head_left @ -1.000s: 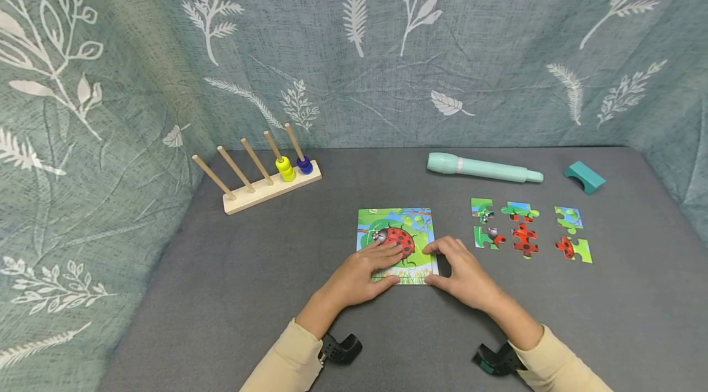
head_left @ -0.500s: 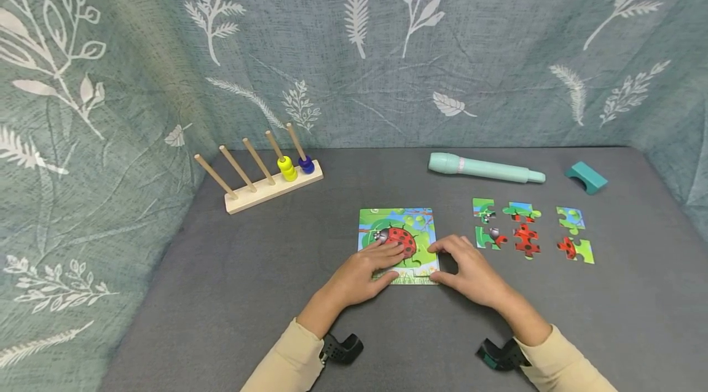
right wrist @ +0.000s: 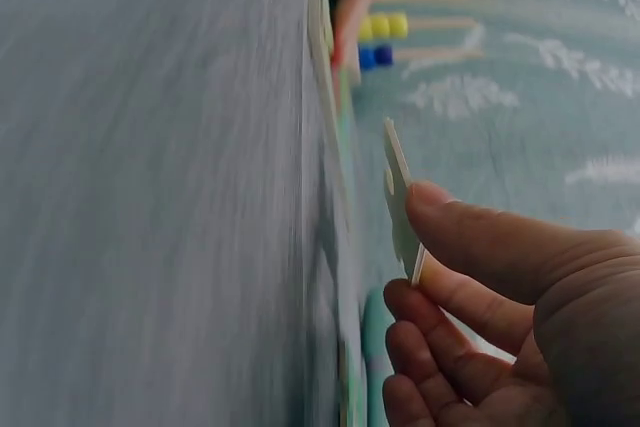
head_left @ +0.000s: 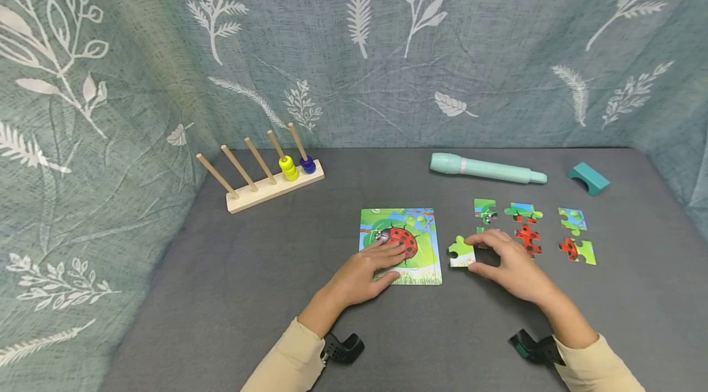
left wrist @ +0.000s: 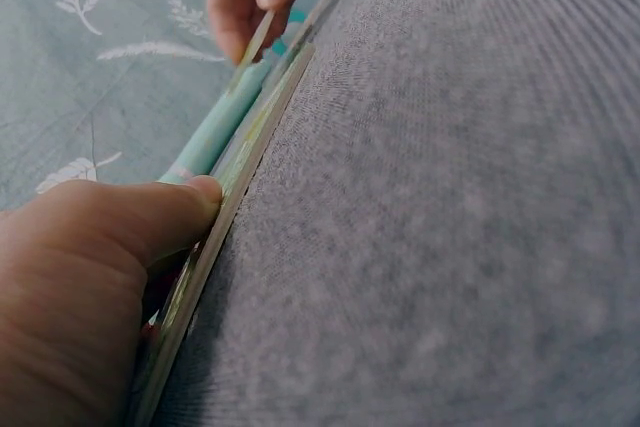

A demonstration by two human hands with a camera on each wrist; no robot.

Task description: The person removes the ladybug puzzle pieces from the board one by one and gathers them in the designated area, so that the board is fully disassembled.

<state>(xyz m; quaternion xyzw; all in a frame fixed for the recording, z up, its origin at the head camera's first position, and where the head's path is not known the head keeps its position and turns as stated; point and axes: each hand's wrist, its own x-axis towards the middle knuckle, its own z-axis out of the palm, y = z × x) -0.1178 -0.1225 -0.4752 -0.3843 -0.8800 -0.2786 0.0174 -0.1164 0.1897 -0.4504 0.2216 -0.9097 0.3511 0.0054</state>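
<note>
My left hand (head_left: 359,276) rests on a square ladybug puzzle board (head_left: 427,229), its fingers spread over the picture. In the left wrist view the thumb (left wrist: 170,212) presses by the board's edge. To the board's right, my right hand (head_left: 514,270) pinches a green and white jigsaw piece (head_left: 464,257) between thumb and fingers. The right wrist view shows that jigsaw piece (right wrist: 402,212) held on edge, raised off the table. Beyond the right hand lie several loose jigsaw pieces (head_left: 528,238), one of them mostly hidden by the fingers.
At the back left stands a wooden peg rack (head_left: 265,190) with yellow beads (head_left: 287,169) and blue beads (head_left: 307,164). A mint-green tube-shaped object (head_left: 492,169) and a teal arch block (head_left: 589,178) lie at the back right. A patterned curtain (head_left: 387,91) hangs behind the table.
My right hand has lifted the jigsaw piece from the board's lower right corner and carried it right. Under it the printed picture now shows. The left hand has stayed on the board.
</note>
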